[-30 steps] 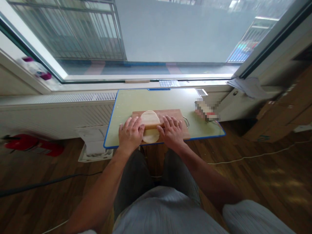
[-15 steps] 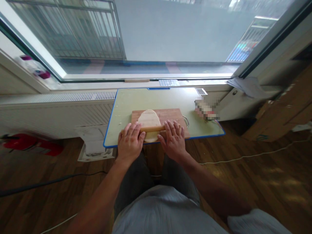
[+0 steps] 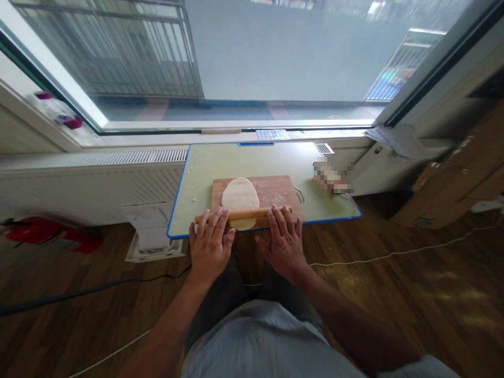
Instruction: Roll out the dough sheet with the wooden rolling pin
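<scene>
A wooden rolling pin [image 3: 248, 214] lies crosswise on a flattened oval of pale dough [image 3: 240, 193]. The dough rests on a wooden cutting board [image 3: 273, 184] with a metal handle [image 3: 300, 196] at its right side. My left hand [image 3: 210, 239] has its fingers stretched flat over the pin's left part, thumb held apart. Over the right part lie the outstretched fingers of my right hand [image 3: 284, 236], its thumb also apart. Neither hand wraps round the pin. A small lobe of dough shows on the near side of the pin.
Beneath the cutting board is a pale green, blue-edged board [image 3: 205, 163] by the window. A pixelated item [image 3: 334, 178] lies on its right. White dusting marks the cutting board. A radiator [image 3: 129, 178], fire extinguisher [image 3: 55, 233] and cardboard box [image 3: 437, 189] stand around.
The rolling pin has come slightly nearer to me, showing more dough beyond it. My fingers have straightened and my palms have drawn back, leaving more of the pin visible.
</scene>
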Demonstrator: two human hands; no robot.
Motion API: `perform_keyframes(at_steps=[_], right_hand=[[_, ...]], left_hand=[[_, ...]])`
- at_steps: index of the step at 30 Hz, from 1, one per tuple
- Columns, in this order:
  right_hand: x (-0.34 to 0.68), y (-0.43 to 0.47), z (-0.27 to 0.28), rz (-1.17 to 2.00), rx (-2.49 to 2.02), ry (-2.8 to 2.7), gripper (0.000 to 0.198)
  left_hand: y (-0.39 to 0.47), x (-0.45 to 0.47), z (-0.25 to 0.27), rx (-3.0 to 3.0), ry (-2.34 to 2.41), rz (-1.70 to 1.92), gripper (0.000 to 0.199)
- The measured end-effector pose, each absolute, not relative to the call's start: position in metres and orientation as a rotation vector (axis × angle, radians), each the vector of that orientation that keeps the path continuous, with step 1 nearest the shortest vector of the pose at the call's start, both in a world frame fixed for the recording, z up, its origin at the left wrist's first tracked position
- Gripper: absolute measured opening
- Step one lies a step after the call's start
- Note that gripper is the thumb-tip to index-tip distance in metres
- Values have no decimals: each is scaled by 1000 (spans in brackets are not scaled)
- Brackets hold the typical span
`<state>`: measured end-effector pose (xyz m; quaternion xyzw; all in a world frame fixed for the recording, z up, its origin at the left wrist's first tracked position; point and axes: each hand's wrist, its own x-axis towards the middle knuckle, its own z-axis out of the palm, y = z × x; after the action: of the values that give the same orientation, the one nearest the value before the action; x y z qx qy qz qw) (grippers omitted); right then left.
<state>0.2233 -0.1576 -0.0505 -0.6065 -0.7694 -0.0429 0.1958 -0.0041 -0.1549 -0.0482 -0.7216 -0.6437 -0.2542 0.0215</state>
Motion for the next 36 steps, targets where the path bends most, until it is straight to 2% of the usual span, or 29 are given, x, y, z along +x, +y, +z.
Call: perform_keyframes(at_steps=[16,36], right_hand=[[217,-118,-40,-52,-1764,-2125,74],[204,-25,7,80,-1904,-2256,67]], left_hand=[[-116,-2,-26,-2264,-2091,-684,60],[-20,-3,-10,-2228,-2140,-555,55]])
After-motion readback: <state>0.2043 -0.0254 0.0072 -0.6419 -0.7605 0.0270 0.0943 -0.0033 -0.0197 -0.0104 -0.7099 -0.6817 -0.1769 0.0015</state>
